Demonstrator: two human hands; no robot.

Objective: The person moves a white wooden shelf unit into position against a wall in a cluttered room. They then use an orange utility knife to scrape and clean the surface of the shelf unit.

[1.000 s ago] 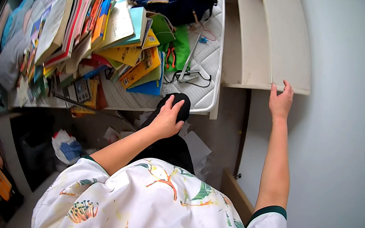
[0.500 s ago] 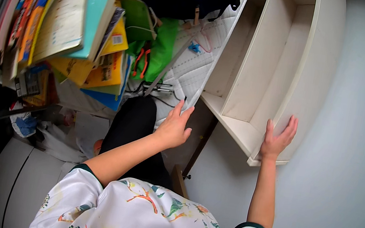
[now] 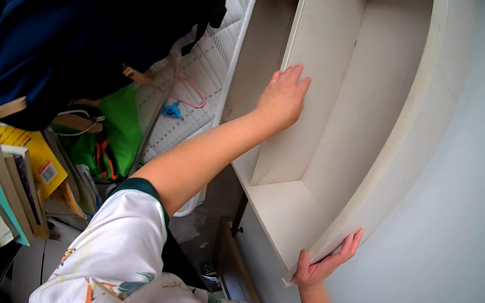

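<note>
A tall white shelf unit [image 3: 363, 127], its open compartments facing me, leans along the wall. My left hand [image 3: 283, 97] reaches up to the front edge of its inner board [image 3: 296, 31], with fingers bent over that edge. Lower down, my right hand [image 3: 326, 267] grips the near corner of the right side panel [image 3: 382, 169], thumb toward the front edge and fingers along the outer face. Faint dark marks show inside the compartments.
Left of the shelf, a quilted white mattress [image 3: 204, 73] bears a dark blue backpack [image 3: 98, 15], a pink hanger [image 3: 192, 89] and a green bag [image 3: 121, 123] with orange-handled pliers [image 3: 103, 159]. Several books [image 3: 1, 193] are piled at lower left. A pale wall [image 3: 457, 222] stands at right.
My left hand has moved up from beside the mattress edge to the shelf's inner board. My right hand stays at the panel's near corner. The view has shifted closer to the shelf.
</note>
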